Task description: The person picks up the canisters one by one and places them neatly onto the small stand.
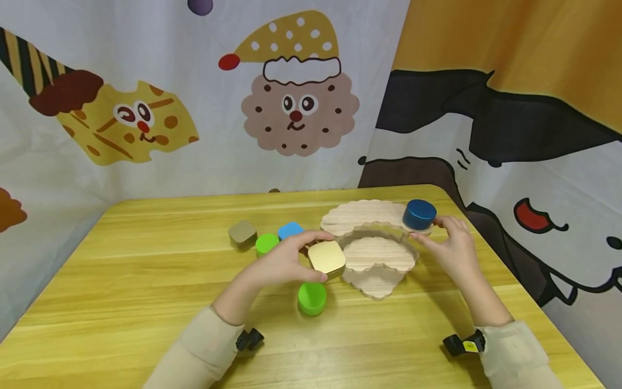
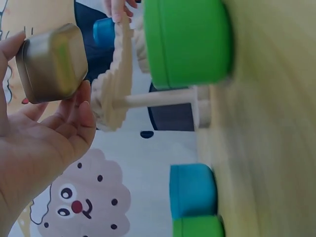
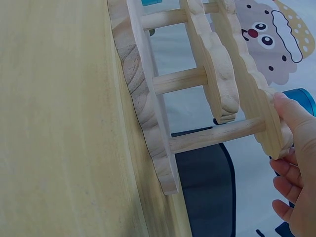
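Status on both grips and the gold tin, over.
Left grip holding gold tin aloft. Right grip pinching top tier of wooden stand. Blue tin occupies that tier's right end.

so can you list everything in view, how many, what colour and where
gold tin: 1, gold, in the left hand
wooden stand: 1, pale wood, right of centre on the table
round tin: 1, dark blue, right end of the stand's top tier
green containers: 2, green, one near the table's middle, one beside the blue block
blue block: 1, blue, behind the left hand
tan block: 1, tan, leftmost
table: 1, yellowish wood, below
cloth: mostly white, cartoon prints, behind
wrist cameras: 2, black, at the wrists
sleeves: 2, beige
left hand: 1, bare, centre
right hand: 1, bare, at the top tier's end
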Motion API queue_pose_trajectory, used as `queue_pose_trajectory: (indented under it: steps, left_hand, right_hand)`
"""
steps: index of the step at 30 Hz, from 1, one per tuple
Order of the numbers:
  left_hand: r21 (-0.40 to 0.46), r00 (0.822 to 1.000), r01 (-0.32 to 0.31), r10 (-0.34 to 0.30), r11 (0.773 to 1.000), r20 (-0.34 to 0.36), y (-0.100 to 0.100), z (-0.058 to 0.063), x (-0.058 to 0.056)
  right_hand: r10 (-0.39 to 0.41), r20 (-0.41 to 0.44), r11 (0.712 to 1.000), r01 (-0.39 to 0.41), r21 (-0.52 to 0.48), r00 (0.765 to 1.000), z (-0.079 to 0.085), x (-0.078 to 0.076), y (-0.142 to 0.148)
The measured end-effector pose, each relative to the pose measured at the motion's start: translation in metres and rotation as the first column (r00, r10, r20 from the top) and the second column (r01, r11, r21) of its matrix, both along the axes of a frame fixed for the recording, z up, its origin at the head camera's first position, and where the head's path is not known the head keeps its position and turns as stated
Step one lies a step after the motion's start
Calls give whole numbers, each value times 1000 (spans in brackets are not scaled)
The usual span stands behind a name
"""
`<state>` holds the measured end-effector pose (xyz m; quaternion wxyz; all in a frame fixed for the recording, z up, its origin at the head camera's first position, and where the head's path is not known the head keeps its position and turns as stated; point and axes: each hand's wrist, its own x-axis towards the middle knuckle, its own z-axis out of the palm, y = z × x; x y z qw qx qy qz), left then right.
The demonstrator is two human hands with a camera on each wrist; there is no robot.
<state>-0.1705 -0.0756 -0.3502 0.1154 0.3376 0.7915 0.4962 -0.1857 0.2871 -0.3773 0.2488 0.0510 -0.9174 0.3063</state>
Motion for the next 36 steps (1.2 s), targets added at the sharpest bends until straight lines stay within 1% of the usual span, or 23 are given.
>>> queue_pose_trajectory:
  steps: [5, 7, 14, 22, 29, 34, 36]
  left_hand:
    - [21, 1000, -4, 4, 1000, -16, 12, 7, -1]
    - [37, 1000, -9, 9, 999, -10, 16, 11, -2]
    - [48, 999, -42, 43, 998, -24, 33, 23, -5]
    - [79, 997, -78, 79, 994, -12, 53, 33, -10]
    - [102, 992, -126, 127, 987, -1, 72, 40, -16]
    - [101, 991, -133, 133, 986, 2, 84, 44, -24]
    - [107, 989, -145, 145, 984, 3, 89, 45, -27]
  right_hand:
    - [2, -1, 1000, -2, -3, 1000, -1, 0, 0]
    - [2, -2, 1000, -2, -5, 1000, -1, 0, 0]
    - [5, -18, 1000, -5, -5, 1000, 0, 0, 0]
    - [3, 2, 1000, -3, -2, 1000, 1, 0, 1]
    - [-1, -1, 1000, 1, 3, 1000, 0, -2, 2]
    - [-6, 12, 1000, 6, 0, 1000, -1, -2, 2]
    - [0, 6, 1000, 0, -3, 1000, -2, -2, 2]
